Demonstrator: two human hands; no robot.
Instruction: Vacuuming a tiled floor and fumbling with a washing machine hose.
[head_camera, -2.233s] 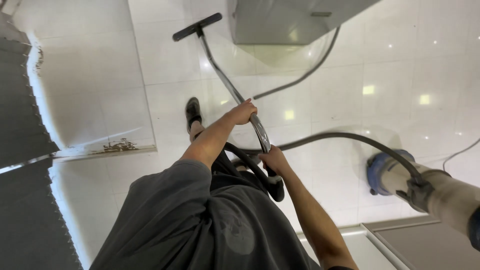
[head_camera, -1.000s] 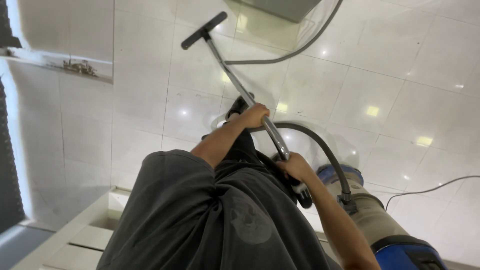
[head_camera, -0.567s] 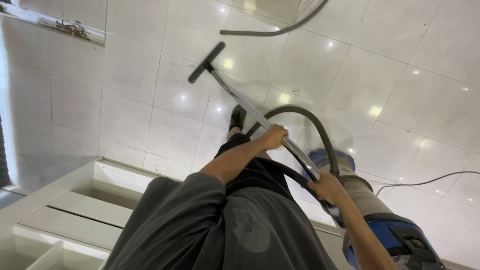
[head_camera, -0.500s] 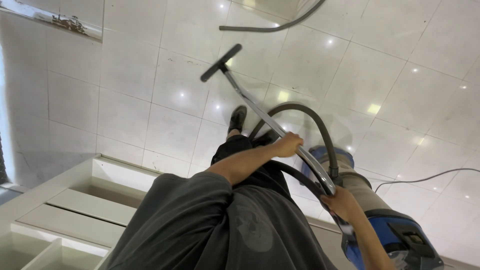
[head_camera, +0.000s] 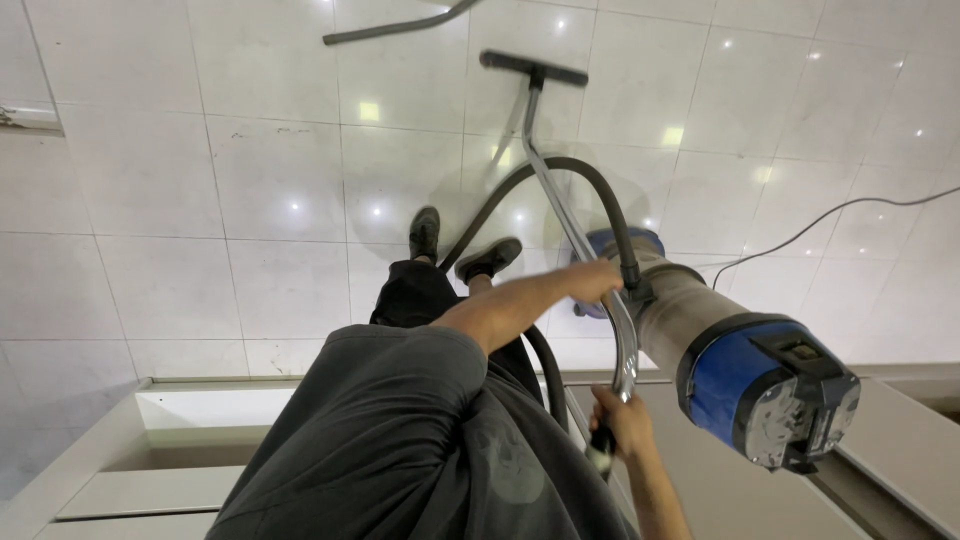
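Both fists clenched on the vacuum wand: left hand midway, right hand low (canister vacuum just beside).

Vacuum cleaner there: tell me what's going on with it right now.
A person is working a vacuum wand over a glossy white tiled floor. The left hand grips the metal tube midway; the right hand holds its upper end. The floor head rests flat on the tiles ahead of the feet. The canister, beige with a blue top, stands close at the right.
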